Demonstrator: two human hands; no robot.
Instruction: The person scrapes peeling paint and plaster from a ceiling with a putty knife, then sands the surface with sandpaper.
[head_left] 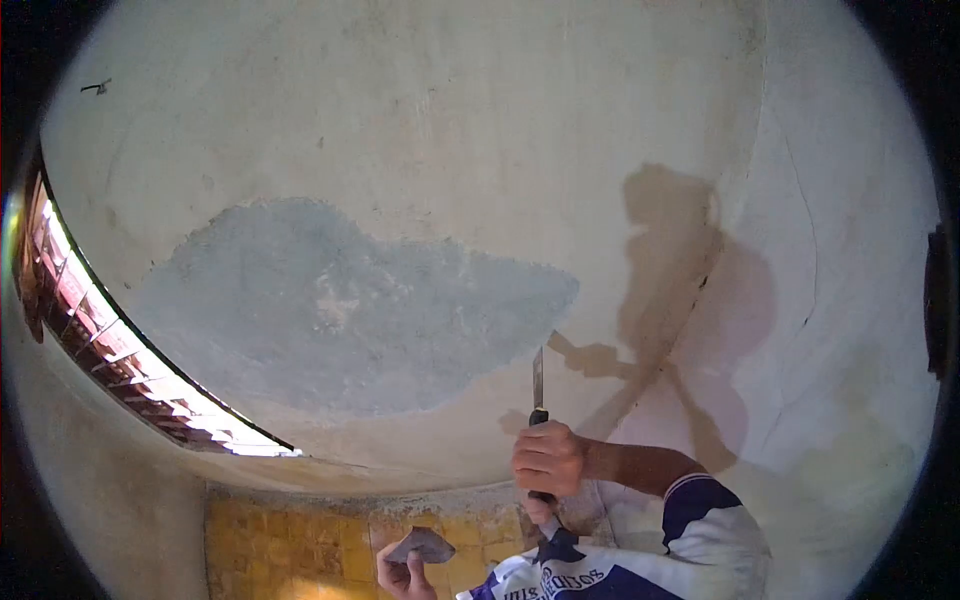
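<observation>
My right hand (550, 458) is closed round the dark handle of a putty knife (539, 380). Its narrow metal blade points up, with the tip near the lower right edge of a grey bare patch (370, 310) on the pale wall. Low in the view, my left hand (398, 574) pinches a folded grey piece of sandpaper (424, 545) between thumb and fingers, away from the wall patch. Part of the left hand is cut off by the bottom edge.
A barred window opening (110, 340) lets in bright light at left. Yellow floor tiles (285, 540) show below the wall. Shadows of my head and arm fall near the room's corner at right, where the side wall (830, 260) has a thin crack.
</observation>
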